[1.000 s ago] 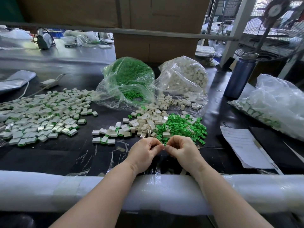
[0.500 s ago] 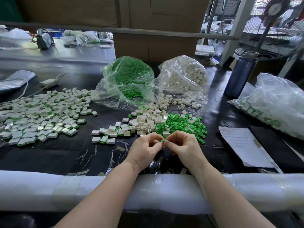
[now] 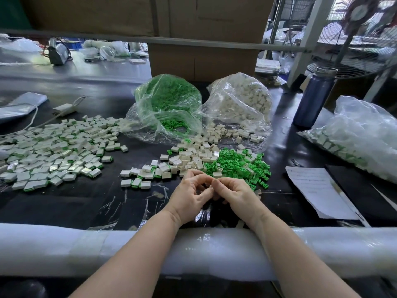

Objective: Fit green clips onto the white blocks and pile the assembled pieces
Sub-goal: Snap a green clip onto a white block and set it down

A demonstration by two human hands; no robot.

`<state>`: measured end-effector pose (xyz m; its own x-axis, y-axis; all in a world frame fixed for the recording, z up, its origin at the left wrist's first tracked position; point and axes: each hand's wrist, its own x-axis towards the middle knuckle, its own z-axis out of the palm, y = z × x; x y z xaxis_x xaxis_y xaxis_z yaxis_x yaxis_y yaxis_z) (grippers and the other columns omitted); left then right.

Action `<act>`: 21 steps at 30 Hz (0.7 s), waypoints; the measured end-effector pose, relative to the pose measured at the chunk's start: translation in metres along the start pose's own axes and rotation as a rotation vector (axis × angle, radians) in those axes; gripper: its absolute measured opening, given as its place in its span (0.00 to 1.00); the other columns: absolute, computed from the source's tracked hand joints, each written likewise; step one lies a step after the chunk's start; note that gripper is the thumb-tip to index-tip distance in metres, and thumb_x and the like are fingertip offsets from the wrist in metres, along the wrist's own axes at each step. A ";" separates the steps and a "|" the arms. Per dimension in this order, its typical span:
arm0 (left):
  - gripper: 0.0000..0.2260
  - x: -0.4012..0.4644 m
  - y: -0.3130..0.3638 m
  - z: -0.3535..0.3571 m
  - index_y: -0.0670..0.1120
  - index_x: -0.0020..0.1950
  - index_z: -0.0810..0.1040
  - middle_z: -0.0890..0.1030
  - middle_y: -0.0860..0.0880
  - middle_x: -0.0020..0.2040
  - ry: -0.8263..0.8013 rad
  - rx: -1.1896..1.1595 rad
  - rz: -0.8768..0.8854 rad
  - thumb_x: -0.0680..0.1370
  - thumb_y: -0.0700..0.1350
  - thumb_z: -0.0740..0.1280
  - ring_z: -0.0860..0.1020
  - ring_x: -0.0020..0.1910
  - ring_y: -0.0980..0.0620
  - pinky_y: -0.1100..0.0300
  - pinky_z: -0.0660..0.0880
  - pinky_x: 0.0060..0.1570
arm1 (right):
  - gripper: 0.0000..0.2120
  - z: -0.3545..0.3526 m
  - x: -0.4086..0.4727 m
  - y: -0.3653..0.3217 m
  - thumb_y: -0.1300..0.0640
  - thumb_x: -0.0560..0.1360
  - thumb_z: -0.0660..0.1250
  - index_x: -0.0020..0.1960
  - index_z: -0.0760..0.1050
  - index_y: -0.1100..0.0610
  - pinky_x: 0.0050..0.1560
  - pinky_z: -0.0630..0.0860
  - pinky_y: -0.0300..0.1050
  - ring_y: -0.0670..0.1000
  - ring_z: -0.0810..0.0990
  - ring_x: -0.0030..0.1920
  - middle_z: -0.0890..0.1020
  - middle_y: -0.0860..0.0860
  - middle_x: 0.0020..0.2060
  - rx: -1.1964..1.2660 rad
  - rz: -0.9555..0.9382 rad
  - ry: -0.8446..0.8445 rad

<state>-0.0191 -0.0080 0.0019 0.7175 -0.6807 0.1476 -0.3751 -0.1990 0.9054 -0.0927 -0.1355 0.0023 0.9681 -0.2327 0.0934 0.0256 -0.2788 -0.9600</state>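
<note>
My left hand point(image 3: 190, 195) and my right hand point(image 3: 235, 194) meet fingertip to fingertip above the black table, just in front of the loose parts. Together they pinch a small white block point(image 3: 211, 185); only a pale sliver of it shows between the fingers. No green shows between the fingertips. Behind the hands lie a heap of loose green clips point(image 3: 238, 164) and a heap of loose white blocks point(image 3: 193, 154). A few assembled pieces point(image 3: 139, 179) lie left of the hands. The big pile of assembled pieces point(image 3: 53, 151) spreads over the left of the table.
Two open plastic bags stand behind the heaps, the bag of green clips point(image 3: 169, 104) and the bag of white blocks point(image 3: 240, 104). A blue bottle point(image 3: 313, 97), a filled bag point(image 3: 363, 134) and a paper sheet point(image 3: 318, 190) are on the right. White foam padding point(image 3: 64, 250) covers the near edge.
Half a second ago a green clip showed between my fingertips; now it is out of sight. Both hands have stayed together in nearly the same spot.
</note>
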 end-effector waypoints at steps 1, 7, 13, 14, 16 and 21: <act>0.05 0.000 0.000 0.000 0.50 0.46 0.78 0.69 0.52 0.51 -0.010 0.002 0.000 0.75 0.40 0.68 0.73 0.43 0.56 0.72 0.71 0.47 | 0.08 -0.001 0.000 0.000 0.54 0.76 0.63 0.41 0.79 0.52 0.34 0.70 0.29 0.37 0.76 0.32 0.79 0.42 0.27 0.016 0.002 -0.007; 0.07 -0.001 0.000 0.001 0.53 0.48 0.79 0.70 0.53 0.51 -0.054 0.052 0.007 0.75 0.40 0.68 0.75 0.45 0.47 0.53 0.74 0.56 | 0.07 -0.004 -0.001 0.002 0.59 0.75 0.66 0.41 0.82 0.55 0.33 0.71 0.32 0.41 0.74 0.31 0.79 0.47 0.29 0.121 0.020 -0.017; 0.09 -0.002 0.001 0.000 0.56 0.45 0.77 0.70 0.56 0.50 -0.085 0.116 0.032 0.74 0.40 0.67 0.76 0.46 0.47 0.49 0.73 0.57 | 0.07 -0.005 -0.002 0.000 0.62 0.73 0.68 0.39 0.83 0.56 0.30 0.70 0.32 0.41 0.72 0.28 0.79 0.48 0.27 0.204 0.056 0.000; 0.09 -0.002 0.001 0.000 0.55 0.45 0.77 0.69 0.56 0.50 -0.089 0.130 0.033 0.74 0.40 0.67 0.76 0.46 0.48 0.49 0.72 0.57 | 0.07 -0.004 -0.002 0.000 0.63 0.73 0.68 0.39 0.83 0.57 0.30 0.69 0.31 0.41 0.72 0.27 0.79 0.48 0.26 0.210 0.060 0.003; 0.08 -0.002 0.000 0.000 0.55 0.46 0.77 0.70 0.56 0.51 -0.094 0.169 0.032 0.74 0.41 0.67 0.76 0.47 0.47 0.47 0.71 0.57 | 0.07 -0.004 -0.003 -0.001 0.64 0.73 0.68 0.38 0.83 0.58 0.29 0.68 0.31 0.41 0.71 0.26 0.78 0.49 0.26 0.214 0.070 0.011; 0.07 -0.002 0.001 0.002 0.52 0.48 0.77 0.70 0.53 0.52 -0.105 0.228 0.028 0.74 0.42 0.66 0.75 0.48 0.48 0.46 0.69 0.59 | 0.07 -0.004 -0.003 -0.003 0.65 0.73 0.67 0.38 0.82 0.61 0.29 0.66 0.33 0.44 0.68 0.27 0.76 0.54 0.28 0.199 0.092 0.036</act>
<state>-0.0220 -0.0084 0.0022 0.6442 -0.7556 0.1184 -0.5255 -0.3248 0.7863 -0.0971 -0.1374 0.0057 0.9591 -0.2831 0.0094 -0.0096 -0.0660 -0.9978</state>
